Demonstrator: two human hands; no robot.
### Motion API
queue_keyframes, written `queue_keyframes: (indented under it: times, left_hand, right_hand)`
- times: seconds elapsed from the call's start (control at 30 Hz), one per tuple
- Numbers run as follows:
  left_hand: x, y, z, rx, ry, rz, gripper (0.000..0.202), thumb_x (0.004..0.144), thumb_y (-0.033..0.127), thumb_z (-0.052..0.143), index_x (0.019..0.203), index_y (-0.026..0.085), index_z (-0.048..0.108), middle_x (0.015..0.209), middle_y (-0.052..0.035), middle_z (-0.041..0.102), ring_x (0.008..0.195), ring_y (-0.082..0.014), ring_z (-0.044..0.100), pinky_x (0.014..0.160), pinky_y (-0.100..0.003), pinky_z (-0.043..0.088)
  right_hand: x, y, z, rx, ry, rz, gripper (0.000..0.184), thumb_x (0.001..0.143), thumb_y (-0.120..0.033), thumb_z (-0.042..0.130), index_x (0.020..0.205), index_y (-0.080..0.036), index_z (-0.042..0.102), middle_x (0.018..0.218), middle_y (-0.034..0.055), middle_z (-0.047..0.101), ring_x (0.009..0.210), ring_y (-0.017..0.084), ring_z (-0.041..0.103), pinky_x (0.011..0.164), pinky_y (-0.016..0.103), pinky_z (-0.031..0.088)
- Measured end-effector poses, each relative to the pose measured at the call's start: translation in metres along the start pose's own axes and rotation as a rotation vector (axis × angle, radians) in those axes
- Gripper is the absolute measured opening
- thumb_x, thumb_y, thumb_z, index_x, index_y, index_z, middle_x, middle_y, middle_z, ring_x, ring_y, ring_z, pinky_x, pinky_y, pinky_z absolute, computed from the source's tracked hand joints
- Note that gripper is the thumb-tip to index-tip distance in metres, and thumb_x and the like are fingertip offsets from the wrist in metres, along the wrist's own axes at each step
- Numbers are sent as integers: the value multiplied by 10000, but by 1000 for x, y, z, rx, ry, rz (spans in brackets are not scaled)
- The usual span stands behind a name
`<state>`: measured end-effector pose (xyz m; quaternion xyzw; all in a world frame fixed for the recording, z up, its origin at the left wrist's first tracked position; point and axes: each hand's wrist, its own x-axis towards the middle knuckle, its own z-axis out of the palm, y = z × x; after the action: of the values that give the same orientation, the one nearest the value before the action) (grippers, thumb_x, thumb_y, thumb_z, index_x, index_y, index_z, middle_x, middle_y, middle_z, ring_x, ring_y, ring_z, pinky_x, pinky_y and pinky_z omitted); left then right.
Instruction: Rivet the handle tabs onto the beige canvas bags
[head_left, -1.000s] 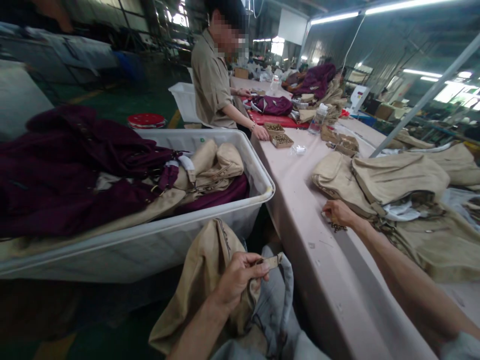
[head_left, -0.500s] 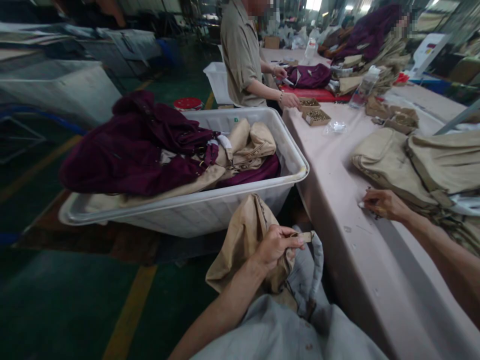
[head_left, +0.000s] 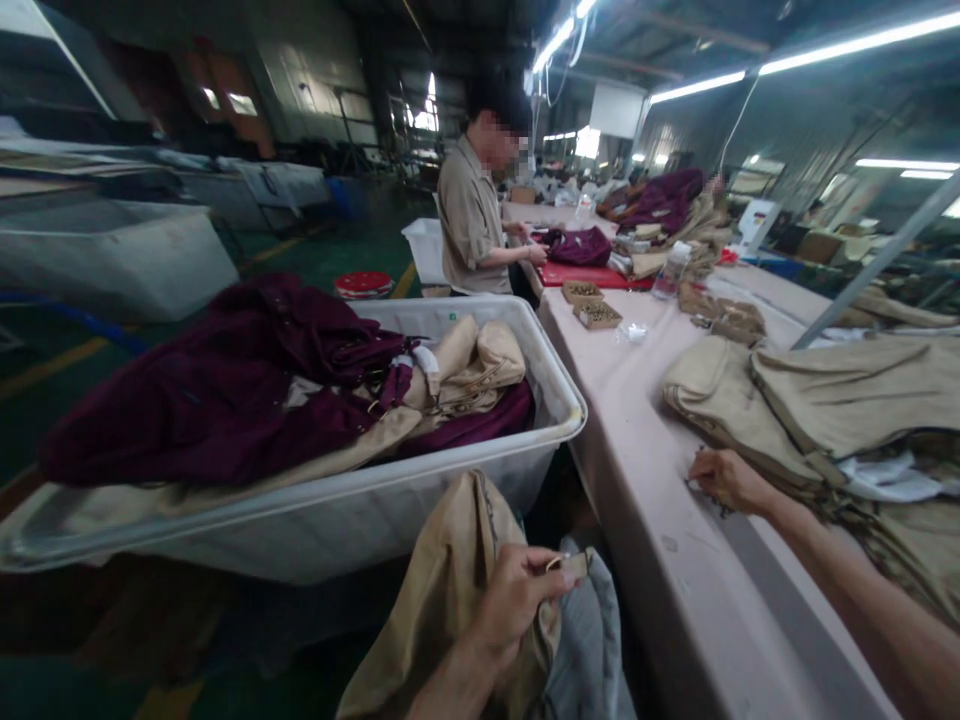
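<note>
Table (head_left: 645, 470): approx. 2 tan bags (head_left: 810, 400)

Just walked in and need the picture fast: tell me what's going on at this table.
The person wearing the camera sits at a long table. Their left hand pinches a strap end of a tan bag on their lap. Their right hand rests on the table by a pile of tan bags, fingers closed over some small metal bits. A white bin beside them holds maroon and tan bags. Further down, a co-worker stands handling a maroon bag.
</note>
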<state>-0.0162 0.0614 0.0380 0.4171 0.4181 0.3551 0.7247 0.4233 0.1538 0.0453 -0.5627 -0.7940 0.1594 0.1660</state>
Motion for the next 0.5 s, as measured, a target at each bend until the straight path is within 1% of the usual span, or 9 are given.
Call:
queue_keyframes:
  times: [0.03,0.1,0.2,0.3,0.4,0.47,0.5]
  left_hand:
    - [2,-1,-2,6,12,24,344,646,402,890,757,84,816,593,-32,627,431,-80,406,423,-232,247]
    - [3,-1,-4,16,29,61,333,629,404,897,700,95,795,581,-17,592,463,-85,395,446,-239,257]
    - [-1,5,-2,58,39,60,333,630,418,886,673,106,776,563,1,544,516,-104,401,485,-249,287]
    - [-10,14,0,102,47,12,328,644,418,863,720,109,784,595,3,554,560,-117,418,522,-255,316]
    - [-17,20,-1,108,47,-16,322,629,410,854,711,110,770,627,-4,578,580,-128,440,547,-267,342]
    - [-19,21,-3,113,72,-23,292,616,381,847,722,118,776,643,-9,598,606,-146,475,574,-278,372]
    - [-20,21,-5,122,109,-21,270,605,352,844,746,128,789,659,-11,616,635,-160,505,600,-284,394]
  right_hand:
    - [3,0,2,-18,-17,-10,256,850,-305,580,668,-183,713,700,95,704,697,222,670,719,327,521]
    - [6,2,9,-55,-13,-13,213,838,-257,557,675,-186,675,704,94,688,701,225,649,718,339,502]
    - [5,1,21,-96,32,-17,163,835,-258,542,716,-186,628,771,107,678,741,238,625,741,358,485]
    - [2,-5,29,-118,87,-32,146,845,-278,542,749,-181,594,826,123,654,768,243,600,758,370,472]
    - [-2,-27,34,-129,147,-45,138,889,-282,521,816,-178,576,831,103,623,756,229,572,749,366,464]
    - [-6,-54,41,-90,192,-63,160,955,-303,488,891,-182,570,834,79,613,755,216,570,749,355,478]
    - [-9,-71,46,-35,221,-74,180,989,-328,475,940,-186,572,852,73,619,771,214,581,761,352,495]
